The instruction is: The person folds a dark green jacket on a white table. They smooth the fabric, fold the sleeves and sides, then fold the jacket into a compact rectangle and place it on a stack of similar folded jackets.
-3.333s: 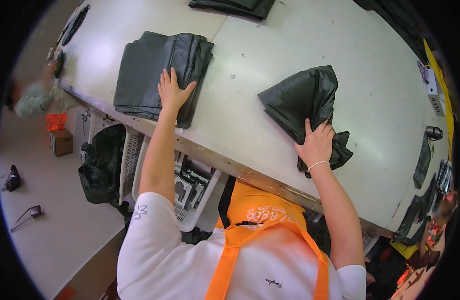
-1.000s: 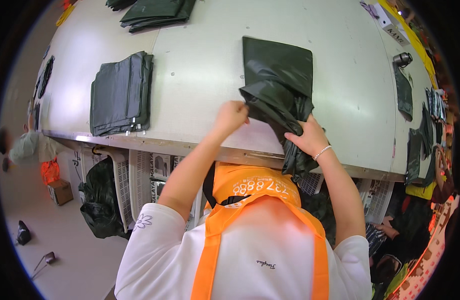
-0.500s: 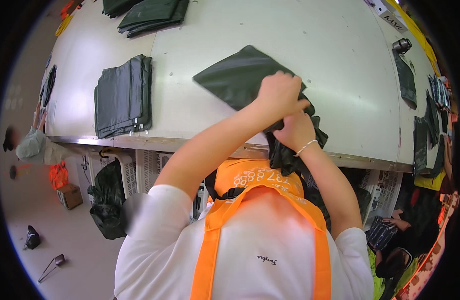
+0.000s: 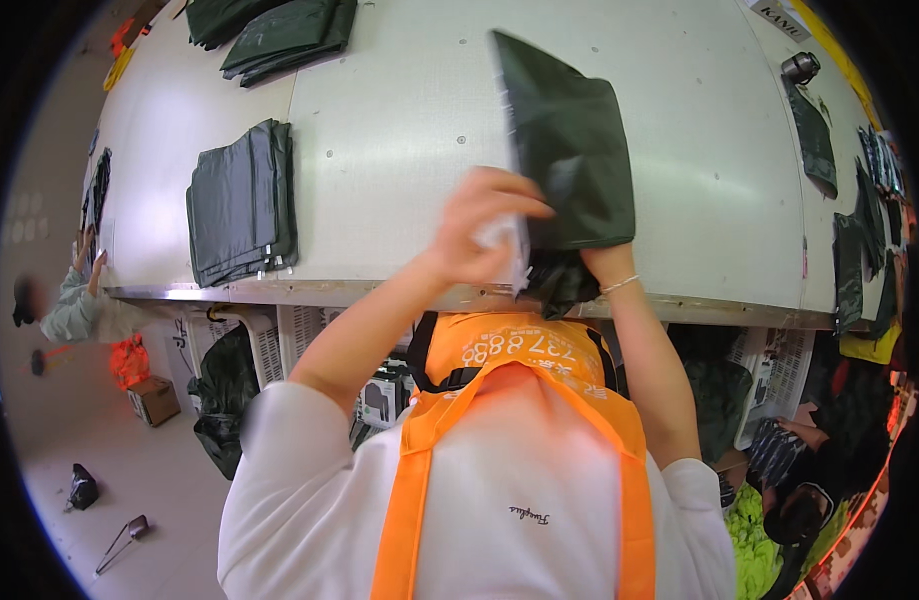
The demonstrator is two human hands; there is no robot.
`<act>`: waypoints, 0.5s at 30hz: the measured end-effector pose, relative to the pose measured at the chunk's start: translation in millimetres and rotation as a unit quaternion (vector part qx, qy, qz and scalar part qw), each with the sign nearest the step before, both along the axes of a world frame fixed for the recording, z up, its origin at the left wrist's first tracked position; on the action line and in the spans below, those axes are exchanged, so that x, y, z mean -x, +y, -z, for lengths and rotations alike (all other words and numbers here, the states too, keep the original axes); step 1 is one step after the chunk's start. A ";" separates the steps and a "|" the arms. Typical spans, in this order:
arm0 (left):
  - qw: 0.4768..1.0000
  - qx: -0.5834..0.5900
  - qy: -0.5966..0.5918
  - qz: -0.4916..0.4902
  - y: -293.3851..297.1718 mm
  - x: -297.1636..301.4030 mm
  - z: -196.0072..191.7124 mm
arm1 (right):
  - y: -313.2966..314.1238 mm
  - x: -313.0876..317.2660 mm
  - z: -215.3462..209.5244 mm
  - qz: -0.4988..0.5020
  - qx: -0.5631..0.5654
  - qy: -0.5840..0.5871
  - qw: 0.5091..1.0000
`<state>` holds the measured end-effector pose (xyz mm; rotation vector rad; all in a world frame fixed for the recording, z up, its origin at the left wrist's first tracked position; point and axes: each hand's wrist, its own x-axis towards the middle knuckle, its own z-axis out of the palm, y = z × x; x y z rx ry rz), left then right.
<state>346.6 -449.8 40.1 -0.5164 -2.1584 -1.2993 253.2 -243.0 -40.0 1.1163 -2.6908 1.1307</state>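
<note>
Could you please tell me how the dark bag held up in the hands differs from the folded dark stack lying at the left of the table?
The dark green plastic bag is a single piece held up off the white table; the folded stack of dark green bags has several layers lying flat. The left hand grips the held bag's edge and the right hand is hidden behind it; nothing touches the stack. Both look like the same dark, slightly glossy material.

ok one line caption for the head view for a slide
Both hands, left hand and right hand, lift a dark green bag above a white worktable, folded bags stacked nearby.
</note>
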 end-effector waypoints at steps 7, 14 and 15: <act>0.940 0.069 -0.329 -0.067 -2.1 -32.8 94.5 | -16.7 26.3 5.6 0.088 0.177 -0.076 0.977; 0.957 -0.016 -0.281 -0.070 39.1 -22.3 63.6 | -33.8 45.5 -12.0 0.138 0.227 -0.131 0.955; 0.958 -0.013 -0.276 -0.074 43.1 -22.8 63.0 | -36.7 53.2 -15.2 0.144 0.228 -0.130 0.954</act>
